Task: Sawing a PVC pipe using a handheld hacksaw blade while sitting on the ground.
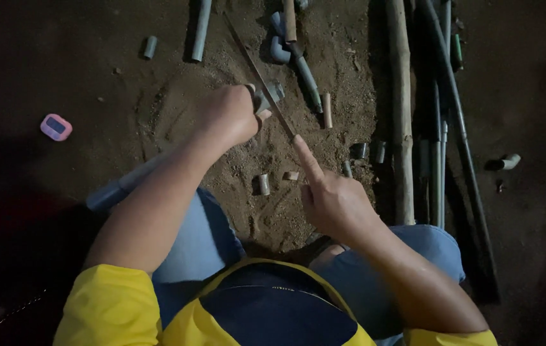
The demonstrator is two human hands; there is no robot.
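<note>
Pink case (56,127) lies alone at far left, open dark ground around it. Left hand (228,115), grip closed around grey pipe (125,184), pinning its end on the sand (266,211). Saw blade (257,74) crosses that end. Right hand (330,198) holds the blade's near end, forefinger laid along it. Four short offcuts (264,184) lie between the hands and the wooden pole (402,109). Long rods (442,128) crowd the right edge.
</note>
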